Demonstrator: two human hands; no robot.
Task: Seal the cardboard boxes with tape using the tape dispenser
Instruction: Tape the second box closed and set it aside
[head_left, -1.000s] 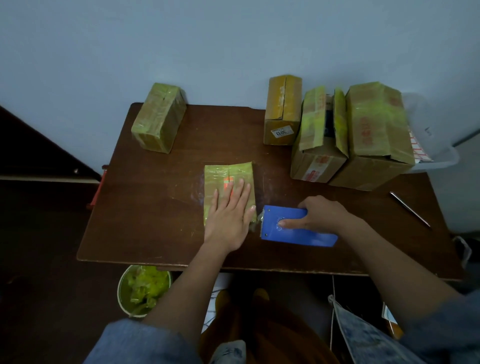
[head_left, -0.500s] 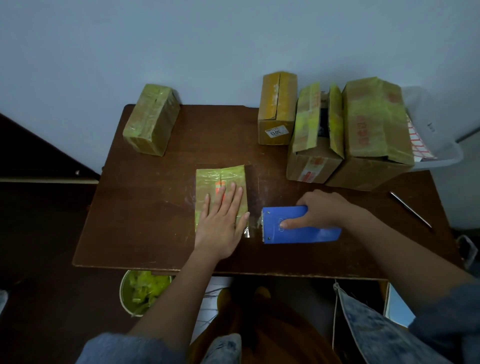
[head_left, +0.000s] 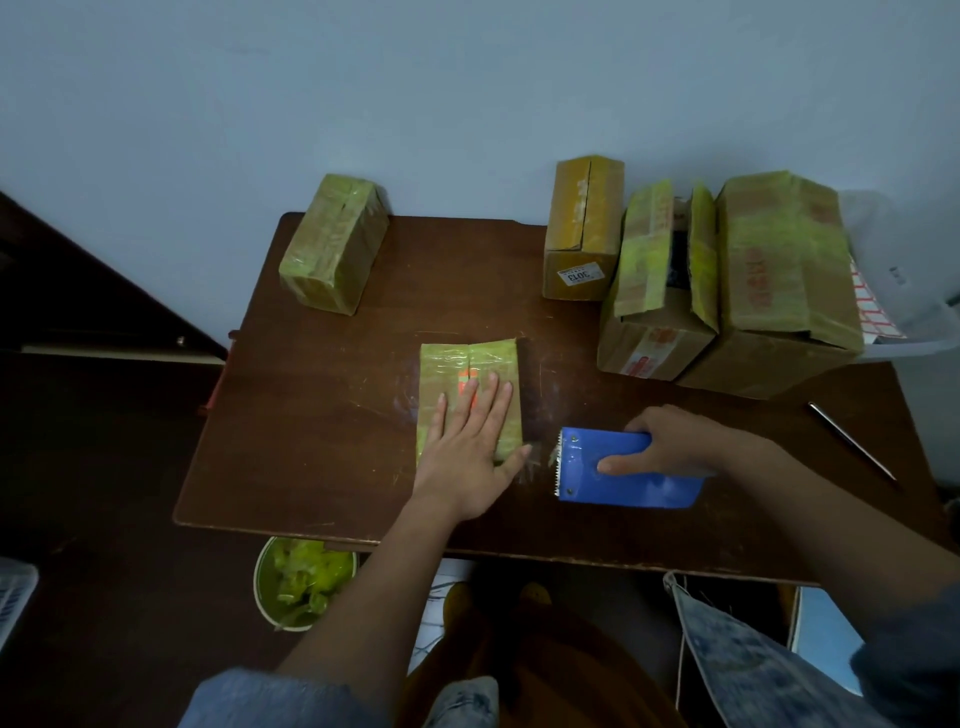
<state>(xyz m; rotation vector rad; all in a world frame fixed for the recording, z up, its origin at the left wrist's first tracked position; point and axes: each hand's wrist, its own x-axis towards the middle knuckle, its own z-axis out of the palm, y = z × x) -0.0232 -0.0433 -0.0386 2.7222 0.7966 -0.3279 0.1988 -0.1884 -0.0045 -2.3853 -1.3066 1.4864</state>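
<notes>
Small taped box (head_left: 467, 364) lies flat mid-bench, w/ left hand (head_left: 465, 452) pressing on its near half, fingers (head_left: 488, 400) straight & spread. Just to its right, apart from it, blue tape dispenser (head_left: 623, 475) sits on bench (head_left: 322, 415), toothed edge facing box; right hand (head_left: 675, 441) grips it, fingers curled round body. Four more boxes (head_left: 779, 270) stand along far edge.

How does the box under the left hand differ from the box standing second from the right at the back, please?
The box under the left hand lies flat with its flaps closed; the back box stands taller, its top flaps apart. The left hand presses the flat one; nothing touches the back one. Both carry yellow-green tape.
</notes>
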